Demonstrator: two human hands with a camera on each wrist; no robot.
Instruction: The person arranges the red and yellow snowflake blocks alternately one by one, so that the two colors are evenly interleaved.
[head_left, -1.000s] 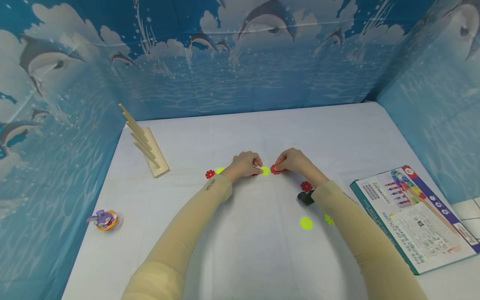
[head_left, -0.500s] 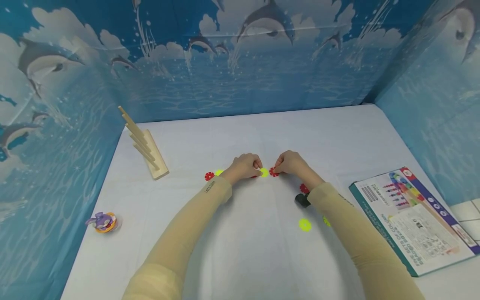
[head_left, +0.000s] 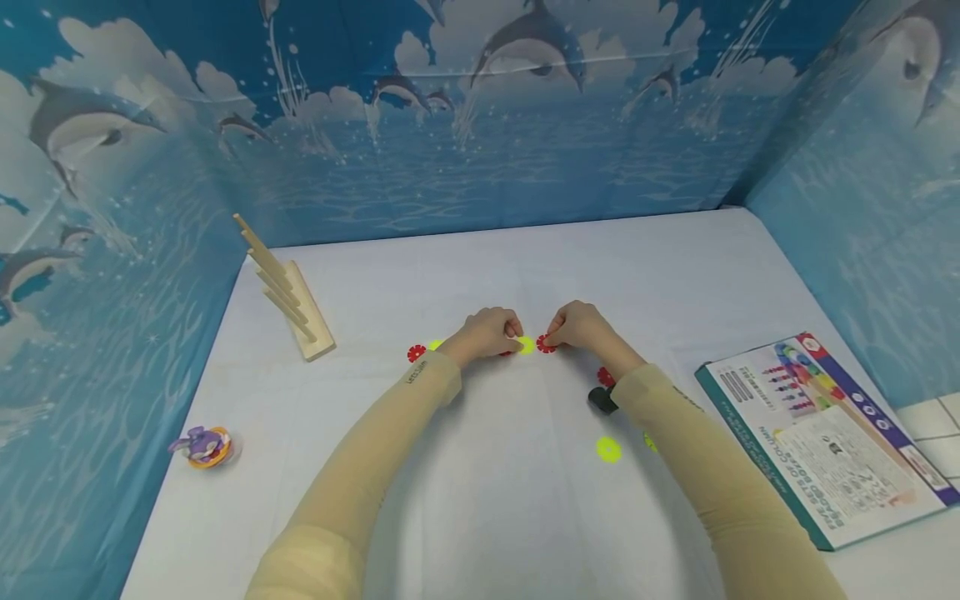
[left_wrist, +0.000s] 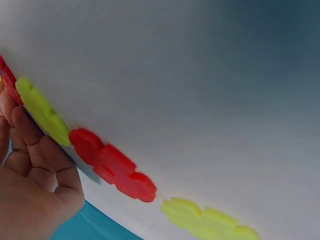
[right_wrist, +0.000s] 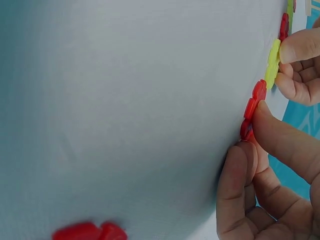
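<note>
A row of notched, flower-shaped plastic discs in red and yellow lies across the middle of the table. My left hand (head_left: 487,333) pinches a yellow disc (right_wrist: 272,65) between thumb and fingers. Just to its right, my right hand (head_left: 579,323) grips a red disc (right_wrist: 253,110) by its edge, thumb on the near face. The edges of these two discs come right up to each other in the right wrist view. Further along the row, another red disc (left_wrist: 112,165) and another yellow disc (left_wrist: 210,220) show in the left wrist view. The left sleeve partly hides the row.
Behind the left arm's side stands a wooden peg stand (head_left: 311,317). A purple toy figure (head_left: 202,446) sits front left. Near the right forearm lie a black object (head_left: 602,401), a loose red disc (head_left: 605,377) and a yellow disc (head_left: 609,449). A flat printed box (head_left: 817,450) lies at right.
Both hands keep their pinches on the yellow and red discs with almost no movement. The right sleeve has shifted slightly left, covering more of the loose discs beside it.
</note>
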